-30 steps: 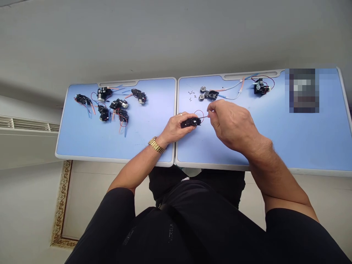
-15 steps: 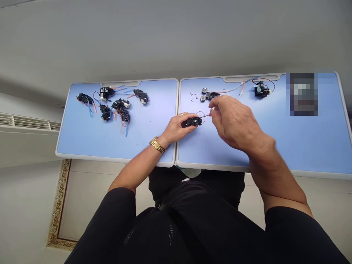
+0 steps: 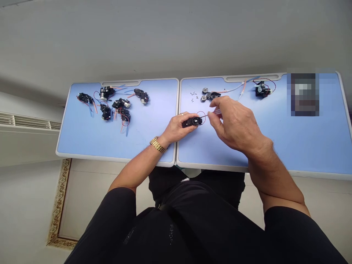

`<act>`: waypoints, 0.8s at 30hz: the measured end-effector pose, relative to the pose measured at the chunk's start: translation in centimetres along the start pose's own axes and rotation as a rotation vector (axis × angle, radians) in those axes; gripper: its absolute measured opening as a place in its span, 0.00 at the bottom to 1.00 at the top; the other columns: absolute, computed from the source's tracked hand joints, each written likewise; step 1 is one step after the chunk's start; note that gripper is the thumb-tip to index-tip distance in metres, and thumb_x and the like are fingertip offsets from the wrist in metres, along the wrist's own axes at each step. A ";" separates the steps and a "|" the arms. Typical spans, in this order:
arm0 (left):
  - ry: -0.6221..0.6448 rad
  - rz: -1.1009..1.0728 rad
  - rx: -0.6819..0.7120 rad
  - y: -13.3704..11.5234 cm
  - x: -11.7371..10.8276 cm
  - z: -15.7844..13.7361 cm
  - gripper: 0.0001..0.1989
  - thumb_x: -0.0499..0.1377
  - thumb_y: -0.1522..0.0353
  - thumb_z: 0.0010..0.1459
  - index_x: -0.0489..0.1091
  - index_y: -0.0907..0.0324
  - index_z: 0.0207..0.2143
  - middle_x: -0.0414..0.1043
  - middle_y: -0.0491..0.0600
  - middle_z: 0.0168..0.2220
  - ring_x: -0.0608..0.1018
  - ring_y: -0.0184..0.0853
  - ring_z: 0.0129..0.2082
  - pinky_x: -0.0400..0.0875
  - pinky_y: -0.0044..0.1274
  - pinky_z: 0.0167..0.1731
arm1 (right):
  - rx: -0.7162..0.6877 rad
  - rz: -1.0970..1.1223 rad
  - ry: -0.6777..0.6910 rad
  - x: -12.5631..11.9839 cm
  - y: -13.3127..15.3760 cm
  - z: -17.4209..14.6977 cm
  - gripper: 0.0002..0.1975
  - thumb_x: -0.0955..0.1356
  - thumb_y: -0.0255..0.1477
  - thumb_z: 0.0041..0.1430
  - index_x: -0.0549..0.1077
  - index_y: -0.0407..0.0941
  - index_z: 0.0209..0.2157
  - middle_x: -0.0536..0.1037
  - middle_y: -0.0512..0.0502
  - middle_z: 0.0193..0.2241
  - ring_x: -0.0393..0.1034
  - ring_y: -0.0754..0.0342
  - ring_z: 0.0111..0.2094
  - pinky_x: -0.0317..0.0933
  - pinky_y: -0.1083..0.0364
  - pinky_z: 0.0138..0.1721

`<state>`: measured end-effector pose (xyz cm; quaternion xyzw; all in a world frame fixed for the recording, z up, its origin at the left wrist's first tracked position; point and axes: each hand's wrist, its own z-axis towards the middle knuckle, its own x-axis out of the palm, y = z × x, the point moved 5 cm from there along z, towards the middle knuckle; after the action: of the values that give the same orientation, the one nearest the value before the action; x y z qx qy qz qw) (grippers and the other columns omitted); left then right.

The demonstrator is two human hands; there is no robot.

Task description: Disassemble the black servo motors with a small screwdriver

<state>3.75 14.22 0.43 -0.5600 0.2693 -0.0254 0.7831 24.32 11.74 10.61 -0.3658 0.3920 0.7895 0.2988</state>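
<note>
My left hand [image 3: 177, 127] is closed round a black motor unit [image 3: 189, 122], thumb in front and fingers behind, just above the right-hand table. A thin red wire loops out behind the unit. Between the fingertips of my right hand [image 3: 233, 123] is a screwdriver [image 3: 217, 112]; its slim shaft points left and its tip meets the unit's right end. Farther back lie an opened black housing [image 3: 213, 95] and two round geared parts [image 3: 204, 94]. Several tiny screws [image 3: 193, 94] are scattered to their left.
Several black motor units [image 3: 121, 104] with blue and orange tubes lie on the left table [image 3: 82, 141]. Another black unit [image 3: 262, 89] with tubing sits at the back of the right table [image 3: 302, 146]. A blurred-out dark object [image 3: 304, 94] is at the far right.
My right fingers have shifted slightly on the screwdriver, showing more of its handle. The motor unit stays in my left hand, almost unmoved.
</note>
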 end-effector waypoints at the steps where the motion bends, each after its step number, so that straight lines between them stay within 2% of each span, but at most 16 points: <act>1: 0.000 -0.004 0.002 0.0 0.0 0.0 0.18 0.70 0.65 0.66 0.82 0.53 0.58 0.84 0.50 0.46 0.82 0.37 0.44 0.78 0.32 0.50 | 0.020 -0.033 -0.013 0.0 -0.2 0.0 0.11 0.64 0.38 0.80 0.75 0.48 0.48 0.79 0.45 0.31 0.73 0.45 0.34 0.66 0.46 0.41; 3: 0.002 -0.006 -0.001 -0.1 0.0 0.0 0.18 0.70 0.65 0.66 0.82 0.53 0.58 0.84 0.50 0.46 0.83 0.37 0.44 0.78 0.32 0.50 | 0.034 -0.084 -0.028 0.1 -0.4 0.0 0.15 0.62 0.40 0.81 0.75 0.48 0.42 0.74 0.48 0.25 0.68 0.48 0.29 0.64 0.47 0.38; 4: 0.004 -0.004 -0.007 -0.1 0.0 0.0 0.18 0.70 0.65 0.66 0.82 0.53 0.58 0.84 0.50 0.46 0.82 0.37 0.44 0.77 0.32 0.50 | 0.022 -0.088 -0.033 0.0 -0.4 0.1 0.15 0.61 0.39 0.81 0.74 0.49 0.41 0.75 0.48 0.26 0.69 0.48 0.30 0.64 0.47 0.39; 7: 0.003 -0.002 -0.031 0.0 0.0 0.0 0.18 0.70 0.65 0.66 0.82 0.53 0.57 0.84 0.50 0.47 0.83 0.37 0.45 0.78 0.32 0.51 | -0.048 -0.010 -0.037 -0.2 -0.1 0.2 0.10 0.61 0.32 0.78 0.75 0.49 0.48 0.82 0.42 0.39 0.76 0.43 0.41 0.69 0.43 0.46; 9: 0.001 -0.011 -0.035 0.0 0.0 0.0 0.18 0.70 0.65 0.66 0.82 0.53 0.58 0.85 0.50 0.47 0.83 0.37 0.45 0.78 0.32 0.52 | -0.073 0.053 -0.036 -0.3 0.0 0.2 0.11 0.63 0.30 0.76 0.73 0.48 0.54 0.83 0.41 0.45 0.77 0.41 0.47 0.71 0.42 0.49; 11: -0.004 -0.017 -0.029 0.0 0.0 0.0 0.18 0.71 0.65 0.66 0.82 0.53 0.58 0.85 0.50 0.47 0.83 0.37 0.45 0.78 0.32 0.52 | -0.035 0.057 -0.033 -0.2 -0.3 0.2 0.11 0.65 0.33 0.76 0.73 0.48 0.55 0.82 0.42 0.41 0.77 0.43 0.43 0.71 0.43 0.46; 13: -0.003 -0.016 -0.025 0.0 0.1 0.0 0.18 0.71 0.65 0.66 0.82 0.52 0.58 0.85 0.50 0.47 0.83 0.37 0.45 0.78 0.33 0.52 | 0.025 0.001 -0.036 -0.1 -0.6 0.2 0.09 0.66 0.36 0.77 0.74 0.48 0.50 0.79 0.46 0.33 0.75 0.46 0.35 0.69 0.46 0.42; 15: -0.003 -0.014 -0.018 -0.1 0.1 0.0 0.18 0.71 0.65 0.66 0.82 0.52 0.57 0.85 0.50 0.47 0.83 0.37 0.45 0.78 0.33 0.51 | 0.019 -0.045 -0.043 -0.2 -0.6 0.2 0.08 0.64 0.35 0.79 0.74 0.49 0.45 0.77 0.47 0.29 0.72 0.47 0.32 0.68 0.47 0.40; 18: -0.007 -0.009 -0.006 -0.1 0.1 0.0 0.17 0.71 0.65 0.67 0.82 0.53 0.57 0.85 0.50 0.47 0.83 0.37 0.44 0.78 0.32 0.50 | -0.082 -0.011 -0.052 -0.6 0.0 0.3 0.09 0.62 0.29 0.77 0.74 0.48 0.48 0.82 0.43 0.36 0.76 0.45 0.39 0.70 0.46 0.46; 20: -0.008 -0.007 -0.005 -0.1 0.1 0.0 0.18 0.70 0.65 0.67 0.82 0.53 0.58 0.85 0.50 0.47 0.83 0.36 0.44 0.78 0.32 0.50 | -0.099 0.018 -0.053 -0.7 0.2 0.3 0.11 0.64 0.30 0.76 0.74 0.46 0.54 0.83 0.41 0.41 0.78 0.43 0.44 0.71 0.45 0.48; 22: -0.007 -0.009 -0.010 -0.1 0.1 0.0 0.18 0.71 0.65 0.66 0.82 0.53 0.58 0.85 0.50 0.47 0.83 0.37 0.44 0.78 0.32 0.50 | -0.044 -0.007 -0.046 -0.6 -0.1 0.3 0.11 0.65 0.34 0.77 0.75 0.46 0.54 0.83 0.43 0.38 0.77 0.45 0.39 0.69 0.46 0.44; 24: -0.005 -0.009 -0.019 0.0 0.1 0.0 0.18 0.71 0.65 0.66 0.82 0.53 0.58 0.85 0.50 0.47 0.83 0.37 0.45 0.78 0.32 0.51 | 0.016 -0.053 -0.037 -0.4 -0.4 0.1 0.11 0.65 0.38 0.78 0.76 0.48 0.48 0.79 0.47 0.30 0.73 0.47 0.31 0.66 0.47 0.40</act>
<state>3.82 14.17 0.45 -0.5686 0.2652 -0.0249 0.7783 24.81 11.93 10.83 -0.3588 0.3830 0.7847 0.3298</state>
